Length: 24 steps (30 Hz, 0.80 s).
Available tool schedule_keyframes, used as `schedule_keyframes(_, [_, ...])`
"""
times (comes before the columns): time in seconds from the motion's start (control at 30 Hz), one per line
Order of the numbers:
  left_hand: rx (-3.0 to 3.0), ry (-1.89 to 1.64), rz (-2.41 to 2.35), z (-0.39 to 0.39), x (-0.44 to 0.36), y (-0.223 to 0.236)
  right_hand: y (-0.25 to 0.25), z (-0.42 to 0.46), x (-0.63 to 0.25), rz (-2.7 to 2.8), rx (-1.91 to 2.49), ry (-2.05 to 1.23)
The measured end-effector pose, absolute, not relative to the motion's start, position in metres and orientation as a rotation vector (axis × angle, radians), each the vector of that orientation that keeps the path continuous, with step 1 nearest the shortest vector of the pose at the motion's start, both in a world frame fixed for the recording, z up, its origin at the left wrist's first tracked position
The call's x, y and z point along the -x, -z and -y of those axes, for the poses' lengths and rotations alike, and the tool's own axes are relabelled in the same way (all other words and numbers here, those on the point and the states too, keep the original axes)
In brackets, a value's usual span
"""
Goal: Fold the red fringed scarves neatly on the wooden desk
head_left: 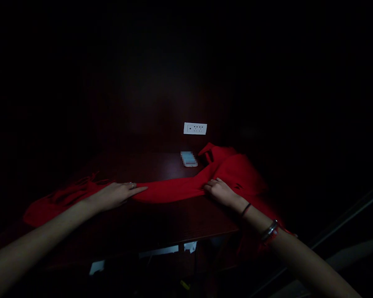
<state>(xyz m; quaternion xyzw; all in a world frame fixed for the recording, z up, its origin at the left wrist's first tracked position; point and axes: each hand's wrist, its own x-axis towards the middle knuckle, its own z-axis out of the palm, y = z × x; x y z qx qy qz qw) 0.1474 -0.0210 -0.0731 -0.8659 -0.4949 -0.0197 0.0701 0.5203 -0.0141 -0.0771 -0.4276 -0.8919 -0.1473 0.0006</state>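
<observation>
A red fringed scarf (170, 190) stretches sideways across the dark wooden table, its tasselled end at the left and a bunched heap at the right. My left hand (116, 194), wearing a ring, holds the scarf near the fringed end, with one finger pointing along the cloth. My right hand (220, 192) is closed on the scarf's near edge beside the heap. Between the two hands the cloth runs as a narrow, fairly flat band. Part of the scarf at the right hangs past the table edge behind my forearm.
A phone (189, 159) with a blurred screen lies on the table (186, 219) behind the scarf. A white socket panel (195, 128) is on the dark wall. White items (163, 251) and a small yellow thing (185, 284) show beneath the table edge. The surroundings are very dark.
</observation>
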Motion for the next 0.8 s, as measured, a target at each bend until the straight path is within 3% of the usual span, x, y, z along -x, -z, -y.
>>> schedule_keyframes(0.2, [2.439, 0.243, 1.144, -0.015, -0.116, 0.041, 0.067, 0.0, -0.542, 2.414, 1.428, 0.339])
schedule_keyframes(0.33, [2.475, 0.145, 0.968, -0.027, -0.118, 0.036, 0.068, -0.003, -0.549, 2.486, 1.374, 0.505])
schedule_keyframes(0.5, [2.545, 0.017, 0.854, -0.029, -0.129, 0.057, 0.085, 0.005, -0.548, 2.86, 1.021, 0.65])
schedule_keyframes(0.8, [2.491, -0.088, 0.96, -0.019, -0.15, 0.103, 0.091, 0.011, -0.548, 2.967, 0.887, 0.654])
